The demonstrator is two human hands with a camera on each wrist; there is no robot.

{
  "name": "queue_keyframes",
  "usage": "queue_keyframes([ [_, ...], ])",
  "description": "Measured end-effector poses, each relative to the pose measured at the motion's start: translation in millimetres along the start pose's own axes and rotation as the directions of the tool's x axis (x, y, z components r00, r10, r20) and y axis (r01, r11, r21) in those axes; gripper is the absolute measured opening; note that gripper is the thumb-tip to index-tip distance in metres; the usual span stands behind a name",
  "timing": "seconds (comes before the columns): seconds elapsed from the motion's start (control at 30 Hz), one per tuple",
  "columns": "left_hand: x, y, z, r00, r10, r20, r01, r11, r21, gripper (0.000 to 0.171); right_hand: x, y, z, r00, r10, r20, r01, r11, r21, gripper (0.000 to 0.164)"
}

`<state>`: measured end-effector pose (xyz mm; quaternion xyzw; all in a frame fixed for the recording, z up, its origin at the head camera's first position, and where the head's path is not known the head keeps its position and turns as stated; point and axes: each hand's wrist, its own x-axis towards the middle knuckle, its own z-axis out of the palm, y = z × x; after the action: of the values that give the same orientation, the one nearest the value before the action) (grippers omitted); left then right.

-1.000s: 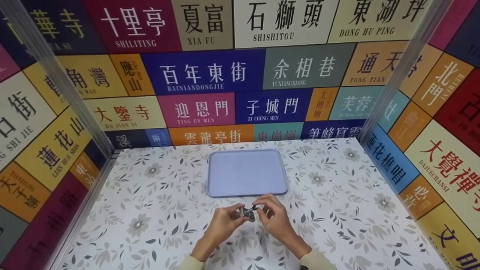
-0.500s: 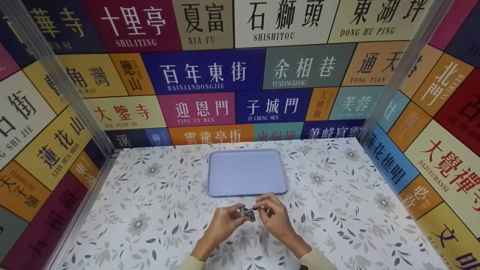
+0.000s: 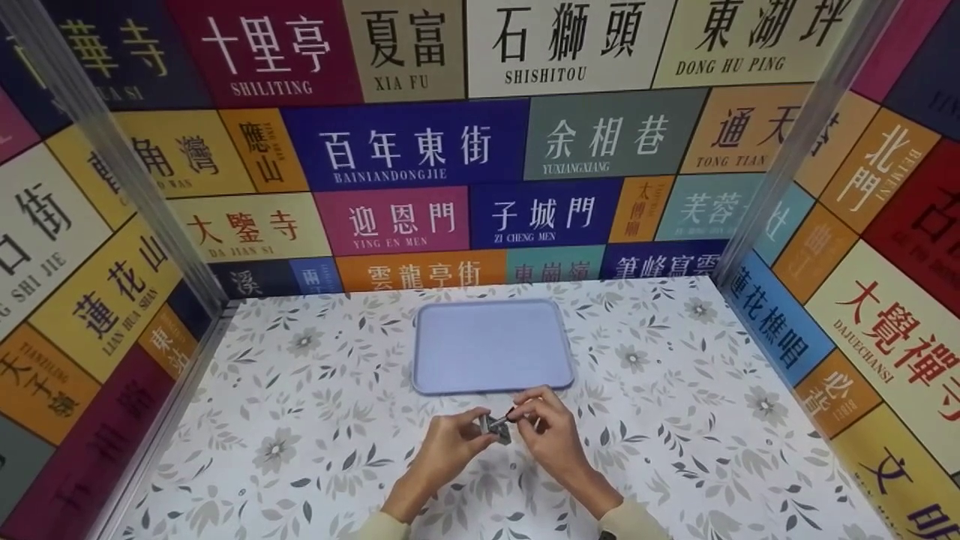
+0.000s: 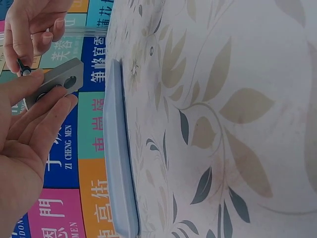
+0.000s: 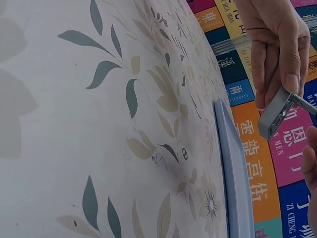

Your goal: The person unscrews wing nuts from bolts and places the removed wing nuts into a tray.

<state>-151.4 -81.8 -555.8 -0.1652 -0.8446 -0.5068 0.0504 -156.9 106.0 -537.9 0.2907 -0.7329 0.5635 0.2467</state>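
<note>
Near the front of the table my left hand [image 3: 450,441] grips a small grey metal block [image 4: 69,78] between thumb and fingers; a round hole shows in its face. A threaded screw [image 5: 303,102] stands out from the block in the right wrist view. My right hand [image 3: 553,435] is close beside, thumb and forefinger pinching the screw's dark outer end [image 4: 22,67]. Fingers cover part of the block, and its far side is hidden in the head view.
A shallow light-blue tray [image 3: 492,346] lies on the table just beyond the hands. The flower-patterned tabletop [image 3: 315,427] spreads around them. Sign-covered panels [image 3: 405,142] stand at the back and both sides, with clear strips at the corners.
The right thumb and fingers have shifted slightly around the screw's dark end, which shows, is covered, then shows again. The left hand and block have stayed in place.
</note>
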Motion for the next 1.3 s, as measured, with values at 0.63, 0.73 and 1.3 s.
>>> queue_keyframes([
  [0.63, 1.9, 0.9, -1.3, 1.000, 0.009, -0.007, -0.009, 1.000, -0.013, 0.035, -0.9, -2.4, -0.1, 0.992, 0.118, -0.033, -0.120, 0.991, -0.066, 0.015],
  [0.73, 1.3, 1.1, -1.4, 1.000, 0.006, -0.006, -0.006, 1.000, -0.017, 0.035, -0.9, -3.7, 1.3, 0.991, 0.130, -0.034, -0.132, 0.989, -0.067, 0.020],
  [1.3, 0.5, 0.4, -3.0, 1.000, -0.006, 0.008, 0.006, 1.000, -0.019, 0.038, -3.9, -3.7, 3.5, 0.993, 0.114, 0.000, -0.114, 0.993, -0.033, 0.024],
])
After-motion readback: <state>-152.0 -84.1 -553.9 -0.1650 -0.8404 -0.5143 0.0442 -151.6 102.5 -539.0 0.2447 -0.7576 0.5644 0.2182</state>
